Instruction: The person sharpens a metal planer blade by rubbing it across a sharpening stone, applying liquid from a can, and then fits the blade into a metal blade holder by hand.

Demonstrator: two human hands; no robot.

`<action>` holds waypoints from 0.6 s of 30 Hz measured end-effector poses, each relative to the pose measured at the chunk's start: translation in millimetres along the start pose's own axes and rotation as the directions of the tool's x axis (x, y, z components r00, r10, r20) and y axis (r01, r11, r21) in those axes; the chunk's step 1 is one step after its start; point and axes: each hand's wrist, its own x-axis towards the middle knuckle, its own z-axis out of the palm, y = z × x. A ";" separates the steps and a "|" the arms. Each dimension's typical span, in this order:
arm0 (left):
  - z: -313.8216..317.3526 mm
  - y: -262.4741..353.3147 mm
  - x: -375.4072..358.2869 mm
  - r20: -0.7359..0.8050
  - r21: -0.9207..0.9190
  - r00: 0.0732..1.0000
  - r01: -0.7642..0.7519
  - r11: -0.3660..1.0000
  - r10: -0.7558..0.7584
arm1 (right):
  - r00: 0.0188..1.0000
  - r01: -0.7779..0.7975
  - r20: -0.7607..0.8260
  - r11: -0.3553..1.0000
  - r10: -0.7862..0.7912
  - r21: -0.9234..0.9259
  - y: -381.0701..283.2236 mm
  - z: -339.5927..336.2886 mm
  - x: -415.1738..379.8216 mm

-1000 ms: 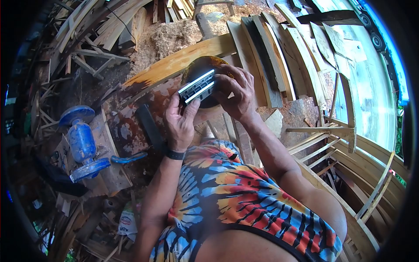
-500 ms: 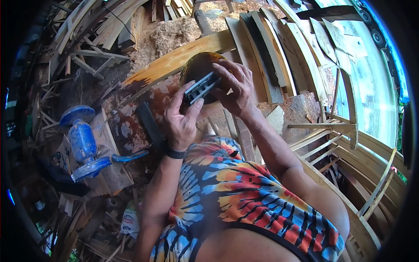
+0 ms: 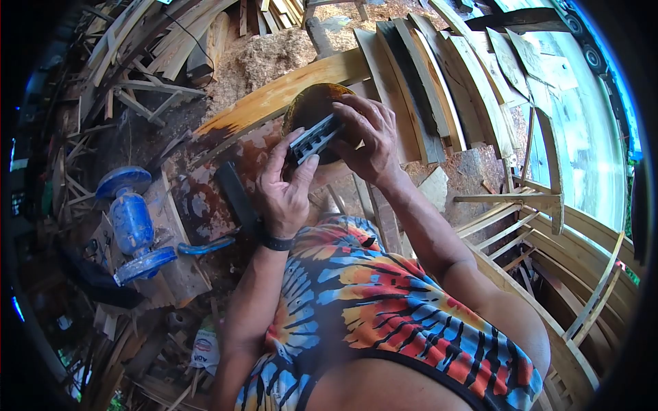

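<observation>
A dark metal block with a row of slots [image 3: 315, 140] is held up in front of my chest, tilted up to the right. My left hand [image 3: 286, 185] pinches its lower left end between thumb and fingers. The fingers of my right hand [image 3: 370, 137] are curled round its upper right end. Behind the block and partly hidden by my hands is a round dark container [image 3: 308, 103] with a yellowish rim.
A blue bench grinder [image 3: 131, 222] stands at the left, with a blue handle [image 3: 205, 246] beside it. A dark bar [image 3: 235, 192] lies left of my left hand. Boards [image 3: 439, 82] lean at the upper right; a wooden frame [image 3: 534, 226] stands at the right.
The hands and the block have barely moved. The surroundings have shifted very slightly in the view.
</observation>
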 end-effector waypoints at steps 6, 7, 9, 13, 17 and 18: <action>0.1 1.9 0.5 -0.005 -0.025 0.999 0.038 0.999 -0.038 | 1.000 0.001 0.000 1.000 -0.001 -0.001 -0.7 -0.9 0.7; -0.2 1.2 0.5 -0.007 -0.027 0.999 0.042 0.999 -0.042 | 1.000 0.001 0.000 1.000 -0.001 -0.003 -0.9 -0.9 0.7; -1.0 -2.1 0.7 -0.009 -0.030 0.999 0.033 0.999 -0.033 | 1.000 0.003 0.001 1.000 -0.003 0.004 -0.5 -0.7 0.5; -1.3 -0.7 -0.1 -0.007 -0.043 0.999 0.051 0.998 -0.051 | 1.000 0.005 0.007 1.000 -0.005 0.004 0.4 -0.2 -1.3; -0.6 -0.2 0.1 -0.004 -0.045 0.999 0.041 0.998 -0.041 | 1.000 -0.003 0.011 1.000 0.003 -0.004 -0.1 0.3 -2.7; -0.3 -0.8 0.2 -0.008 -0.038 0.999 0.036 0.999 -0.036 | 1.000 -0.006 0.014 1.000 0.006 -0.003 -0.6 0.3 -2.6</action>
